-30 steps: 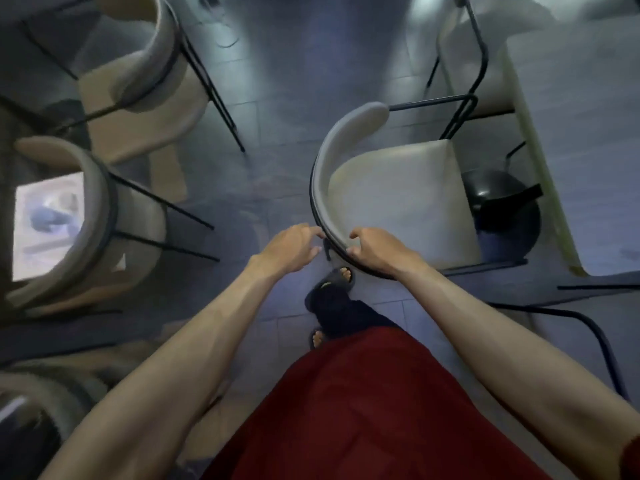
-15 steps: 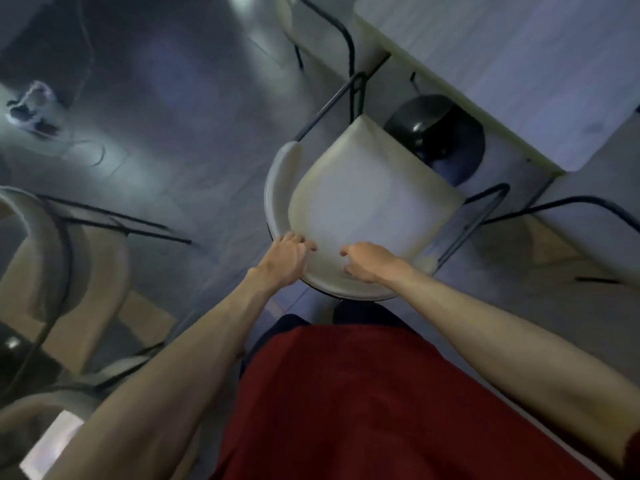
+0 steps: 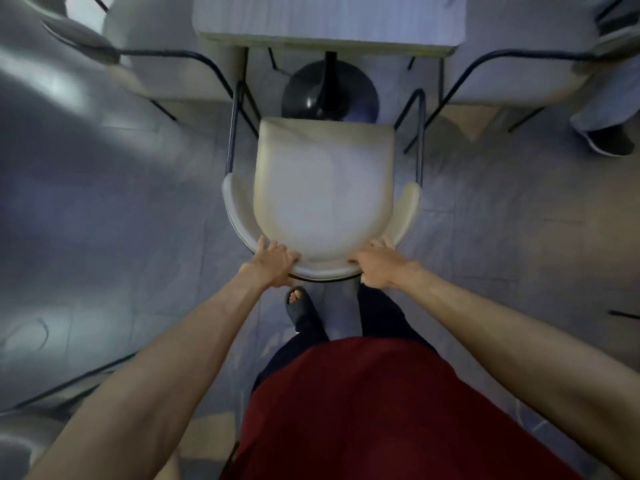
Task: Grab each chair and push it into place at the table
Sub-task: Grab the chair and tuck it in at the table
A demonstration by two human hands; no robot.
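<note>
A cream chair (image 3: pixel 322 188) with a curved backrest and thin black metal legs stands square in front of me, its seat facing the table (image 3: pixel 329 19) at the top of the view. My left hand (image 3: pixel 273 263) grips the left part of the backrest rim. My right hand (image 3: pixel 377 263) grips the right part of the same rim. The seat's front edge lies just short of the table's round black pedestal base (image 3: pixel 329 91), and the table edge does not cover the seat.
Another cream chair (image 3: pixel 166 67) stands at the table's left side and one more (image 3: pixel 512 77) at its right. A person's trouser leg and dark shoe (image 3: pixel 606 140) are at the far right. My feet (image 3: pixel 298 303) stand directly behind the chair on grey floor tiles.
The chair has swung round from an angle to face the table squarely, and my view has turned with it. Both hands have spread further apart along the backrest.
</note>
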